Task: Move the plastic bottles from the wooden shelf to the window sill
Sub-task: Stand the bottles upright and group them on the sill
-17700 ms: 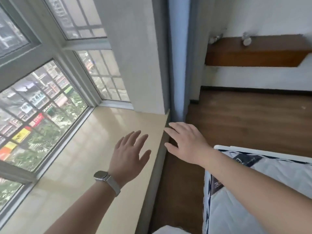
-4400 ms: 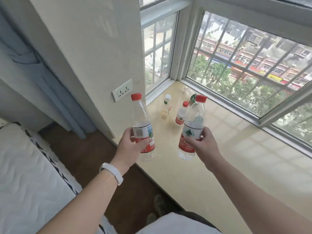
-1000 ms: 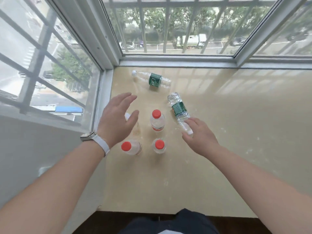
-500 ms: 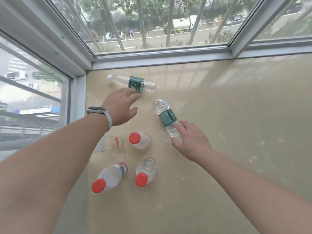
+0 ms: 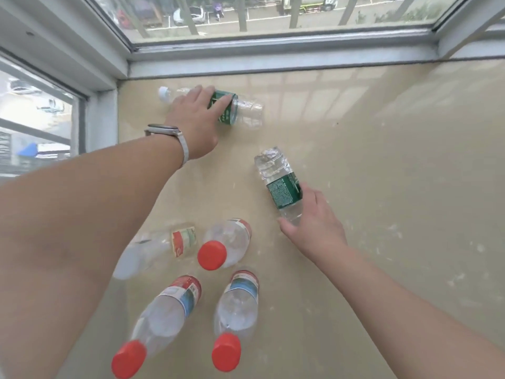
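Observation:
On the beige window sill (image 5: 382,187) lie two clear bottles with green labels. My left hand (image 5: 194,124) reaches to the far one (image 5: 246,110), which has a white cap, and its fingers curl over the bottle's neck side. My right hand (image 5: 314,228) grips the nearer one (image 5: 278,181) at its cap end, thumb on one side and fingers on the other. Four more bottles stand upright closer to me: three with red caps (image 5: 224,244) (image 5: 161,318) (image 5: 235,310) and one with a white cap (image 5: 161,247), partly behind my left forearm.
The grey window frame (image 5: 273,50) borders the sill at the far side, and a side frame (image 5: 101,119) closes it on the left. Barred glass above looks onto a street. The sill runs on to the right of the bottles.
My left hand has moved forward onto the far green-label bottle and closed over it. My right hand has tightened round the nearer one. The camera has leaned further over the sill.

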Available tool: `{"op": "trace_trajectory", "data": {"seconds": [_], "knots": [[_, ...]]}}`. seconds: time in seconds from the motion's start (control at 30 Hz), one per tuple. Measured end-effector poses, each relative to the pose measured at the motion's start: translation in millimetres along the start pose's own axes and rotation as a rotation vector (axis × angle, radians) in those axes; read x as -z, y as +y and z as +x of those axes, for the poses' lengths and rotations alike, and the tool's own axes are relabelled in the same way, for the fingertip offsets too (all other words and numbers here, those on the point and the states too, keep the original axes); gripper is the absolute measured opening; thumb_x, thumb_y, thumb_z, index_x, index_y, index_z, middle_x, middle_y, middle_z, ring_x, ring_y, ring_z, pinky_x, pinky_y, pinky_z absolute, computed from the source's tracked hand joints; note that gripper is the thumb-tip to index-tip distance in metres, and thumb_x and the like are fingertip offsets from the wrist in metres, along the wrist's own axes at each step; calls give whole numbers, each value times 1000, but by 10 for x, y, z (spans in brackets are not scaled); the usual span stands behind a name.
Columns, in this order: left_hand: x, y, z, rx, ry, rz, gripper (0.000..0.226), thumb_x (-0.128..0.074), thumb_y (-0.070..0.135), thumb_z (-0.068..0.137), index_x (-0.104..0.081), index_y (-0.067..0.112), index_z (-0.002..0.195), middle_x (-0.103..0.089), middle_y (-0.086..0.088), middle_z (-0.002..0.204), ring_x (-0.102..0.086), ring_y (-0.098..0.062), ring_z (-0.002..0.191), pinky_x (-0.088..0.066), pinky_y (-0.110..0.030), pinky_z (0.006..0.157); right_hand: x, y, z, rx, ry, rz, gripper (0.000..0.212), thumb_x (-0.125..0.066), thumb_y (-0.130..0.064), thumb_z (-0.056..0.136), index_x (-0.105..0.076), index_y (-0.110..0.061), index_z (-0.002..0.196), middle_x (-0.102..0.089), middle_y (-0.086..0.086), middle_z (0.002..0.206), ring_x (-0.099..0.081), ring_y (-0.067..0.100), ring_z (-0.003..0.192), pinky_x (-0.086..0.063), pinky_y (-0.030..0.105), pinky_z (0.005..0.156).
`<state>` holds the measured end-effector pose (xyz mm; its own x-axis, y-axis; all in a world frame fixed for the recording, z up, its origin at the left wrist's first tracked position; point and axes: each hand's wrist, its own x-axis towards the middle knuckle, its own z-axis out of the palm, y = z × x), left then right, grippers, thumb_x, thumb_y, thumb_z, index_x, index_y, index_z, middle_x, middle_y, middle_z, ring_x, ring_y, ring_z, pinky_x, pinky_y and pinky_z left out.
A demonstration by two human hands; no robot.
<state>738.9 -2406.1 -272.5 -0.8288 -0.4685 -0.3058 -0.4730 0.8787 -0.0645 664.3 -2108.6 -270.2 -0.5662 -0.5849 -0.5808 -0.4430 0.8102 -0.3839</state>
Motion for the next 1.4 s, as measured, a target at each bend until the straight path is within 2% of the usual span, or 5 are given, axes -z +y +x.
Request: {"op": "trace_trajectory", "data": {"seconds": [0.2, 0.33, 0.63, 0.8, 1.4], "knots": [[-42, -209, 16, 152, -34, 59, 88, -63, 17, 77, -16, 34, 149, -40, -14, 140, -40, -36, 126, -38, -49, 99, -59, 78, -24, -77, -26, 63, 88, -70, -46, 80, -21, -26, 151, -43, 2, 140, -48, 24, 126, -47, 41, 93], [-34, -209, -102, 176, -124, -83, 84, -63, 15, 82, -16, 29, 150, -48, -15, 124, -50, -38, 104, -42, -44, 74, -99, 146, -74, -106, -6, 138, 87, -75, -34, 79, -28, -15, 150, -44, 8, 140, -46, 27, 128, -42, 38, 97], [-152, -301, -621, 284, -141, -303, 69, -67, 45, 84, -36, 24, 141, -55, -14, 125, -56, -37, 109, -50, -47, 83, -30, 214, -226, -137, 120, 321, 68, -77, -34, 78, -45, -21, 136, -60, 0, 121, -59, 22, 107, -43, 30, 79], [-1, -169, -839, 334, -30, -599, 81, -77, 47, 76, -37, 30, 144, -56, -9, 127, -58, -29, 111, -48, -44, 94, 124, 164, -340, -158, 163, 359, 60, -77, -36, 77, -51, -26, 130, -64, -4, 105, -61, 20, 95, -44, 30, 77], [1757, 443, -2230, 323, 326, -973, 69, -83, 42, 74, -45, 36, 131, -56, 13, 121, -62, -9, 96, -42, -20, 72, 992, 6, -1755, -68, 263, 472, 54, -79, -32, 76, -56, -28, 125, -58, -16, 86, -59, 11, 81, -42, 25, 69]]}}
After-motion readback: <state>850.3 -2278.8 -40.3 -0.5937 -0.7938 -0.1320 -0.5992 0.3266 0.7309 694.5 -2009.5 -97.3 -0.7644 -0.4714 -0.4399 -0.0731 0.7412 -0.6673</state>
